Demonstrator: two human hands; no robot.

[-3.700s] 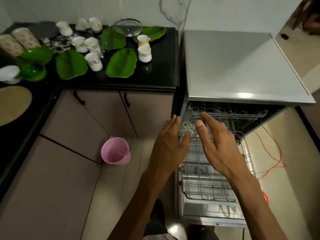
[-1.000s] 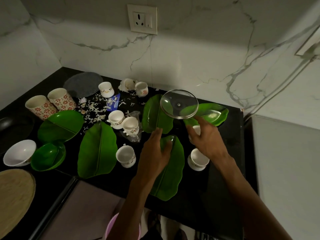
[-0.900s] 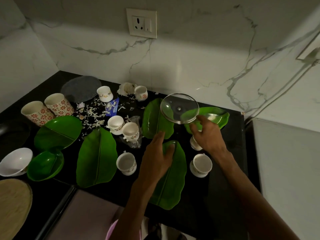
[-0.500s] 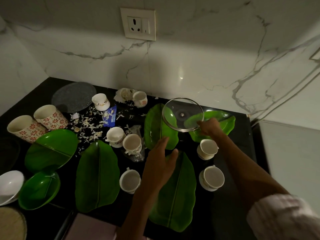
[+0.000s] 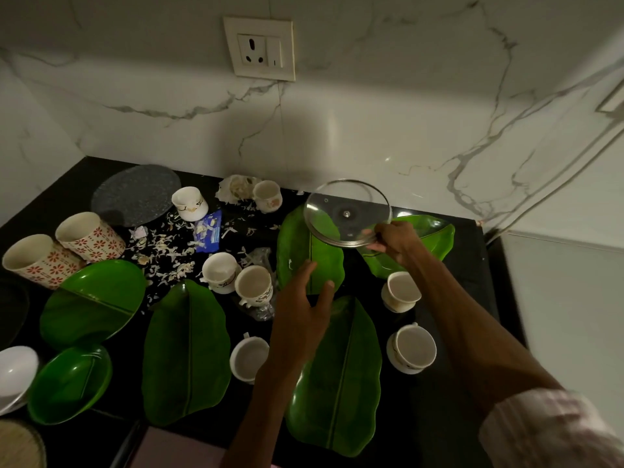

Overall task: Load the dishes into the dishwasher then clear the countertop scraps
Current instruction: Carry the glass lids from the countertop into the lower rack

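My right hand [image 5: 393, 243] grips the near rim of a round glass lid [image 5: 346, 212], which is tilted up off the black countertop [image 5: 452, 332] at the back. My left hand [image 5: 302, 310] hovers open above a green leaf-shaped plate [image 5: 337, 376], fingers spread toward a second leaf plate [image 5: 309, 253]. More leaf plates [image 5: 185, 349] and several white cups [image 5: 410, 349] stand around. White scraps [image 5: 169, 251] and a blue wrapper [image 5: 207, 226] are scattered at the back left.
Two red-patterned mugs [image 5: 64, 246], a green bowl [image 5: 69, 383], a white bowl [image 5: 15, 374] and a grey round plate [image 5: 135, 194] fill the left side. The marble wall with a socket [image 5: 260, 49] is behind. A pale appliance top [image 5: 567, 315] lies to the right.
I turned from the open dishwasher to the countertop. My right hand reached back and took hold of the glass lid's rim. My left hand stayed open over the leaf plates.
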